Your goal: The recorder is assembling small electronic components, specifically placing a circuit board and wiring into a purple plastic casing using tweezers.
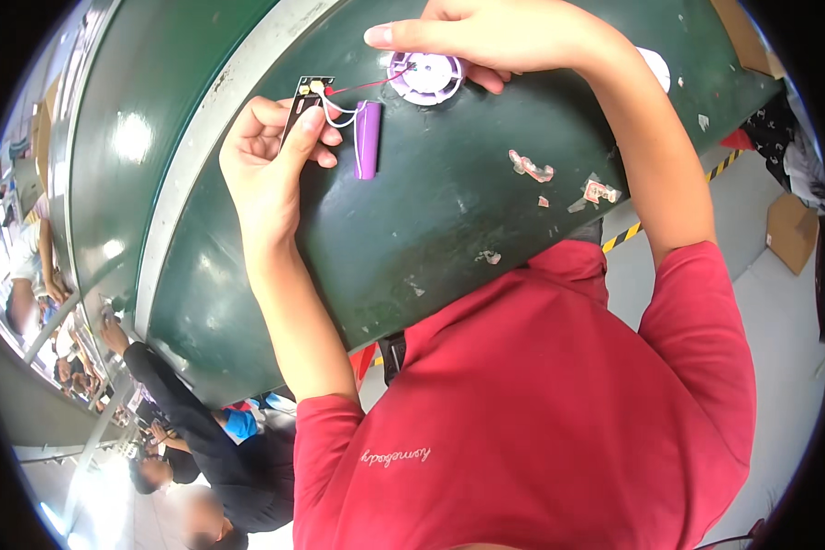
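My left hand [280,156] pinches a small black circuit board [301,105] between thumb and fingers, with yellowish parts at its top end. White wires loop from the board to a purple cylindrical battery cell [367,142] lying beside the fingertips. A thin red wire [367,85] runs from the board to a round purple-and-white housing [426,78]. Over that housing arches my right hand [486,41], its thumb stretched along the upper edge and fingers curled at the right rim. The grip's underside is hidden.
All this is on a dark green table [412,229] with a pale metal strip [179,183]. Tape scraps [532,167] dot its surface. A white object [654,69] is partly behind my right forearm. At lower left, a person in black sleeves [183,403] reaches in. A cardboard box [791,232] sits on the floor.
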Available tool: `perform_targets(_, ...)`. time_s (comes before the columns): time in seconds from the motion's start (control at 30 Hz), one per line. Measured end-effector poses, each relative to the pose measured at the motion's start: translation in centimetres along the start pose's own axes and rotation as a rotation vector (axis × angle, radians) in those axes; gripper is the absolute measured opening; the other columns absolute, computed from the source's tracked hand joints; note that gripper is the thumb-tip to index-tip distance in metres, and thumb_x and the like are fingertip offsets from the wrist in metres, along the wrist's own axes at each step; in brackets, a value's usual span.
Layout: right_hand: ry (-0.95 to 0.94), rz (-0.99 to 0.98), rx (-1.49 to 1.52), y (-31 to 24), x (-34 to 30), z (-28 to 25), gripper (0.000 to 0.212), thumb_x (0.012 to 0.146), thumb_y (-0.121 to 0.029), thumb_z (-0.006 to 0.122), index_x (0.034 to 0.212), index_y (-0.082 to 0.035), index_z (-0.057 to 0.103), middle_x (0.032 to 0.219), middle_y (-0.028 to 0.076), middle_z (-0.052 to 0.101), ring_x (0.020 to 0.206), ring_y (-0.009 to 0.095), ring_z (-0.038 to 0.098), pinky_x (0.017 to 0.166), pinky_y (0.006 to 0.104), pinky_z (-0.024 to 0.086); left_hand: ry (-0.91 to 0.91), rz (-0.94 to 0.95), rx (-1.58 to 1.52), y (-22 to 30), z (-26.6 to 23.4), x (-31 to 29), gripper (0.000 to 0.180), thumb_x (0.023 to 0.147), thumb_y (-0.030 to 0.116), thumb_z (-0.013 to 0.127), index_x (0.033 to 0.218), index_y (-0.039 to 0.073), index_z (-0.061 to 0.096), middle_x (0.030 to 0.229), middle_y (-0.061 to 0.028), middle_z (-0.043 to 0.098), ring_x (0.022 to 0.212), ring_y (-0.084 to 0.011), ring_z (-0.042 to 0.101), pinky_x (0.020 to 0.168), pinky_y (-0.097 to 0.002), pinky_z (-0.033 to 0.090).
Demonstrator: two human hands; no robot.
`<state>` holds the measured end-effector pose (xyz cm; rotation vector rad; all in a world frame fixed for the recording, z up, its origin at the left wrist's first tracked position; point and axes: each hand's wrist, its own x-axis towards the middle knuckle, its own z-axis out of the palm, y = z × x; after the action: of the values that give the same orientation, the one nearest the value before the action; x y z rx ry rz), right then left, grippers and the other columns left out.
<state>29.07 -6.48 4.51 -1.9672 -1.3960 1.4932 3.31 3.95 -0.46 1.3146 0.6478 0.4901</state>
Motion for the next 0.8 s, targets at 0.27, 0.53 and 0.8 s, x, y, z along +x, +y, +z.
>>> perform_targets(0.27, -0.001, -0.007, -0.020, -0.1, -0.1, 0.1, 0.077, 0.103, -0.063, 0.044, 0.067, 0.000, 0.069, 0.054, 0.008, 0.063, 0.055, 0.020, 0.064, 0.061, 0.0336, 0.051, -0.026, -0.005, -0.006, -0.1, -0.3, 0.1, 0.017, 0.094, 0.000, 0.072, 0.089, 0.002, 0.057, 0.097, -0.0202, 0.073, 0.075, -0.0171, 0.071, 0.059, -0.0260, 0.058)
perform_targets(0.53, 0.246, -0.382, -0.037, 0.6, -0.4, 1.3, 0.064, 0.101, -0.055, 0.055, 0.083, 0.003, 0.076, 0.068, 0.022, 0.067, 0.063, 0.036, 0.067, 0.065, 0.0422, 0.053, -0.122, 0.075, -0.109, -0.7, -1.5, -0.1, 0.022, 0.092, -0.004, 0.072, 0.088, 0.005, 0.053, 0.098, -0.0203, 0.073, 0.080, -0.0180, 0.070, 0.065, -0.0250, 0.056)
perform_targets(0.8, 0.516, -0.847, 0.094, 1.3, 1.0, 3.5, 0.052, 0.095, -0.045, 0.070, 0.069, -0.001, 0.061, 0.061, 0.019, 0.061, 0.057, 0.036, 0.063, 0.052, 0.0396, 0.048, -0.193, 0.138, -0.164, -0.9, -1.7, -0.4, 0.029, 0.084, -0.003, 0.081, 0.087, 0.005, 0.053, 0.097, -0.0198, 0.073, 0.092, -0.0264, 0.073, 0.082, -0.0398, 0.058)
